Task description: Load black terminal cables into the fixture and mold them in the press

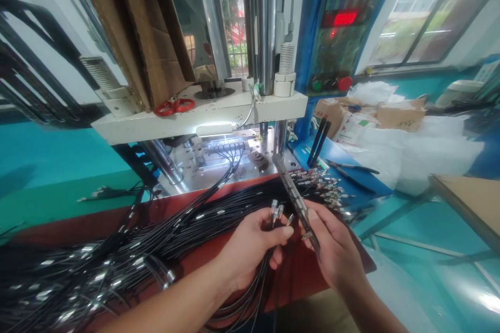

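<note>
My left hand is closed around a few black cables whose metal connector ends stick up above the thumb and fingers. One connector lies by the left thumb tip, close to the bar. In my right hand is a long narrow metal bar with slots along it, tilted up and to the left. My right thumb presses on its side. Behind both hands a thick bundle of black cables lies across the red-brown work surface, its connector ends toward the right.
A press with a white plate stands ahead; cables run into the lit fixture beneath it. Red-handled scissors and cardboard rest on the plate. Pliers lie right, near white bags. A control panel shows red digits.
</note>
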A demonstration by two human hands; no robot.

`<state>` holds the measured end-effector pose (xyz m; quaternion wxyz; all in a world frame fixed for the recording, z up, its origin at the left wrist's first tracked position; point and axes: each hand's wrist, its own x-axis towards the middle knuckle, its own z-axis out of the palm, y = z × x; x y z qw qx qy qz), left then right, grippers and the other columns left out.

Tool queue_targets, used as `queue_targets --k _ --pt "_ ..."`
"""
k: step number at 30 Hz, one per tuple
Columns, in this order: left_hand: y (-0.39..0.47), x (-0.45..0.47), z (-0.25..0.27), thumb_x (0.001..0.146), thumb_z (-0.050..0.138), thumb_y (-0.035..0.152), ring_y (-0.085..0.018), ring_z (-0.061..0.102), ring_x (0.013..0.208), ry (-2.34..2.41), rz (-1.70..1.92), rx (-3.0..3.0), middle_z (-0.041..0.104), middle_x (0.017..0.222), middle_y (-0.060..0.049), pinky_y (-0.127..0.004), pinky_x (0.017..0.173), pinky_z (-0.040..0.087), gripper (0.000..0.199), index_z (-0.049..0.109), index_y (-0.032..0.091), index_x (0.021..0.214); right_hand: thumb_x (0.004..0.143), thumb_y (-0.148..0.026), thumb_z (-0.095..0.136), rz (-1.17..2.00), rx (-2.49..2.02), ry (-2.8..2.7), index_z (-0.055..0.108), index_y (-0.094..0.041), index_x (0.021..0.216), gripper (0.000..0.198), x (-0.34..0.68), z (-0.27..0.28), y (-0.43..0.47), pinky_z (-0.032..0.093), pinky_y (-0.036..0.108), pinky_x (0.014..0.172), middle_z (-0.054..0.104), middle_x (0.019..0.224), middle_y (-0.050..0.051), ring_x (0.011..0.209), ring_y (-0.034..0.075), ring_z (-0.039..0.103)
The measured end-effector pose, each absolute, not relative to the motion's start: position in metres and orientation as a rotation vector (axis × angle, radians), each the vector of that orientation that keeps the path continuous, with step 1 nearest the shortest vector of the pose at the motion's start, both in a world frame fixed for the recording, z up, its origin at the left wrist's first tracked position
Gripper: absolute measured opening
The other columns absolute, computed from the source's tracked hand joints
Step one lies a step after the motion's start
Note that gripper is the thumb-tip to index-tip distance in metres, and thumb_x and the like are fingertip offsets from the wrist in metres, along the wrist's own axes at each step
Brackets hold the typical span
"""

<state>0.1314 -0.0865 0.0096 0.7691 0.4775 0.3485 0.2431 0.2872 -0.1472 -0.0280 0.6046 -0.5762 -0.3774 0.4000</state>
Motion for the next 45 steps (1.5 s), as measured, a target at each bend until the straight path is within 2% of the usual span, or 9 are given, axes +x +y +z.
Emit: queue_targets --k 7,14,18,23,28,34,38,41,45 --pt "-0.089 0.138 0.008 0.079 0.07 0.035 -0.002 0.039 0.036 0.865 0.5 1.043 0.053 0.064 0.004 -0.014 0.031 0.026 0.024 0.057 0.015 0.08 0.094 -0.051 0.05 0.935 -1.377 -0.925 0.057 -0.021 0.131 0.048 0.287 -0.021 -0.149 0.047 0.024 0.054 0.066 0.08 0.003 0.061 0.014 0.054" --pt "-0.09 0.142 0.008 0.078 0.069 0.033 -0.003 0.038 0.035 0.891 0.459 1.063 0.052 0.06 0.005 -0.015 0.031 0.027 0.021 0.057 0.015 0.075 0.094 -0.052 0.05 0.943 -1.397 -0.952 0.058 -0.022 0.13 0.047 0.285 -0.017 -0.148 0.048 0.025 0.056 0.069 0.092 0.004 0.065 0.015 0.058" --pt "-0.091 0.141 0.007 0.077 0.068 0.032 -0.003 0.038 0.034 0.883 0.446 1.066 0.052 0.058 0.004 -0.015 0.031 0.028 0.021 0.056 0.016 0.072 0.095 -0.05 0.049 0.915 -1.436 -0.998 0.058 -0.021 0.13 0.047 0.285 -0.014 -0.149 0.048 0.024 0.055 0.069 0.09 0.004 0.062 0.014 0.057" --pt "-0.091 0.141 0.008 0.077 0.068 0.031 -0.003 0.038 0.034 0.877 0.437 1.062 0.051 0.056 0.004 -0.015 0.03 0.028 0.021 0.056 0.016 0.069 0.096 -0.048 0.047 0.856 -1.475 -1.073 0.059 -0.021 0.129 0.044 0.285 -0.012 -0.15 0.049 0.024 0.057 0.069 0.091 0.003 0.069 0.016 0.06" --pt "-0.089 0.142 0.008 0.076 0.068 0.029 -0.003 0.038 0.034 0.843 0.455 1.065 0.051 0.054 0.004 -0.014 0.031 0.027 0.021 0.056 0.015 0.067 0.096 -0.046 0.047 0.828 -1.509 -1.113 0.059 -0.023 0.129 0.042 0.283 -0.013 -0.149 0.049 0.025 0.057 0.07 0.096 0.003 0.061 0.014 0.057" --pt "-0.087 0.139 0.008 0.074 0.073 0.033 -0.004 0.041 0.038 0.808 0.464 1.062 0.054 0.059 0.003 -0.017 0.034 0.03 0.024 0.059 0.014 0.073 0.092 -0.05 0.051 0.835 -1.496 -1.049 0.061 -0.021 0.127 0.046 0.281 -0.01 -0.148 0.049 0.026 0.055 0.07 0.094 0.004 0.058 0.015 0.056" --pt "-0.086 0.137 0.013 0.072 0.078 0.039 -0.007 0.05 0.051 0.742 0.516 0.97 0.059 0.068 0.0 -0.02 0.049 0.041 0.033 0.064 0.011 0.082 0.09 -0.052 0.054 0.893 -1.475 -0.908 0.062 -0.022 0.126 0.047 0.287 -0.006 -0.153 0.051 0.026 0.055 0.07 0.094 0.005 0.066 0.017 0.06" --pt "-0.087 0.136 0.014 0.072 0.079 0.038 -0.006 0.049 0.055 0.74 0.551 0.935 0.058 0.067 0.001 -0.02 0.054 0.04 0.033 0.065 0.011 0.084 0.089 -0.052 0.057 0.903 -1.463 -0.88 0.063 -0.022 0.126 0.047 0.292 -0.008 -0.158 0.052 0.026 0.056 0.07 0.094 0.006 0.069 0.018 0.06" --pt "-0.088 0.135 0.012 0.078 0.073 0.032 -0.005 0.045 0.05 0.731 0.565 0.957 0.054 0.069 0.003 -0.019 0.049 0.036 0.026 0.062 0.014 0.094 0.091 -0.052 0.055 0.896 -1.473 -0.9 0.063 -0.02 0.124 0.047 0.293 -0.014 -0.16 0.051 0.025 0.055 0.069 0.088 0.005 0.066 0.017 0.059"
